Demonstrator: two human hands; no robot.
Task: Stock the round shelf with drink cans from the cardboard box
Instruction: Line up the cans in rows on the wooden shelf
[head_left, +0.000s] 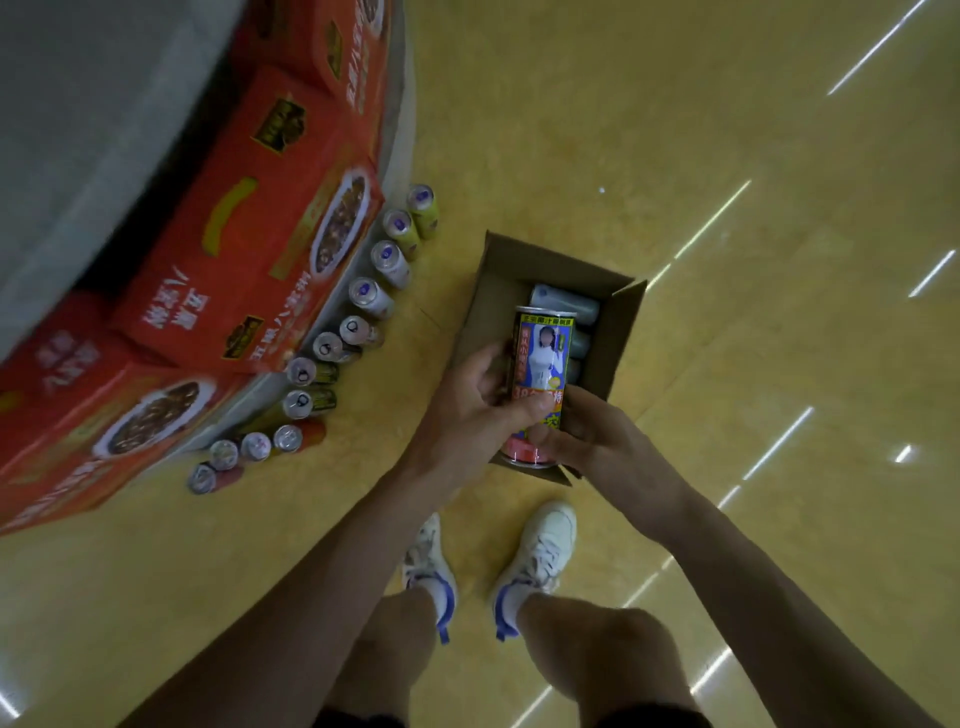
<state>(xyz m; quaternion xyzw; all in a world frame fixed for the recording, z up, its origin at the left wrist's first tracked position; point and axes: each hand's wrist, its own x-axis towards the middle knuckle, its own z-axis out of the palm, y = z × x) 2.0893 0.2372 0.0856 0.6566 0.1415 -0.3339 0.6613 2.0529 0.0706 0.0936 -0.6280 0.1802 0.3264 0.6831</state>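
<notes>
We hold one printed can (541, 364) over the open cardboard box (621, 338). Our left hand (480, 410) curls round its side, and our right hand (597, 441) grips its lower end. Grey cans (566, 305) lie in the box. A row of cans (366, 296) stands along the foot of the round shelf (78, 156).

A glossy yellow floor (727, 130) carries everything, streaked with bright strips of reflected light. An open cardboard box (623, 322) sits on it, near the round shelf (400, 156). A curved row of upright drink cans (363, 296) stands on the floor just against the shelf's grey base, silver tops up, some yellow-green, some pale, some red. Large red cartons (249, 249) rest on the shelf's lowest tier. Two white shoes (540, 551) stand just short of the box.
</notes>
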